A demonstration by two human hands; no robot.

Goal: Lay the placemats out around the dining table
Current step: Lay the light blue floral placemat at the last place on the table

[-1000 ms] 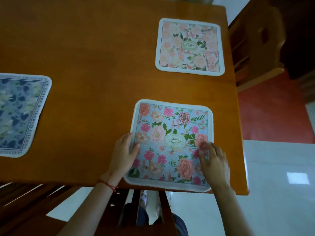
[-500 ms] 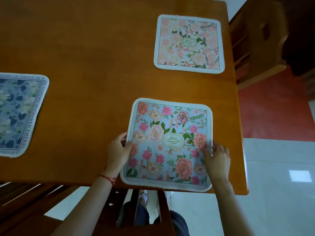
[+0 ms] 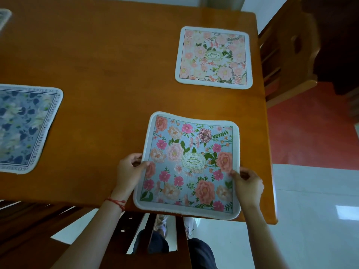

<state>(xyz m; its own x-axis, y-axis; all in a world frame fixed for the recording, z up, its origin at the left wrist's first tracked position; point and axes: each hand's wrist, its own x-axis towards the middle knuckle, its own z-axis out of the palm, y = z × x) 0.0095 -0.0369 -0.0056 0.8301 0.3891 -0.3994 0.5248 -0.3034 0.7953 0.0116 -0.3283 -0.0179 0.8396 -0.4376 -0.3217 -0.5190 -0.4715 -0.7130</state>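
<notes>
Blue-ground cloth with pink and peach flowers makes up the near placemat (image 3: 189,166), whose central oval badge carries letters that look like "GARDEN". Its near edge hangs just past the near edge of the wooden dining table (image 3: 108,61), and its far edge is bowed, the two far corners reaching further than the middle.

At far right lies a pink floral placemat (image 3: 213,57) with the same oval badge, flat and close to the table's right edge. A dark blue placemat (image 3: 25,129) at the left, cut off by the frame, has a border reading in part "SMILE IS T…", "WITHERED CHERRY". The corner of a fourth mat (image 3: 3,17) shows at far left. Bare wood lies wide between these mats.

The left hand (image 3: 129,172) pinches the near placemat's left edge, thumb on top and fingers curled under; a red thread bracelet (image 3: 116,202) circles that wrist. The right hand (image 3: 247,184) grips the right edge likewise, thumb on the printed face. Both forearms reach in from the near side.

A wooden chair (image 3: 287,53) stands beyond the table's right side.
</notes>
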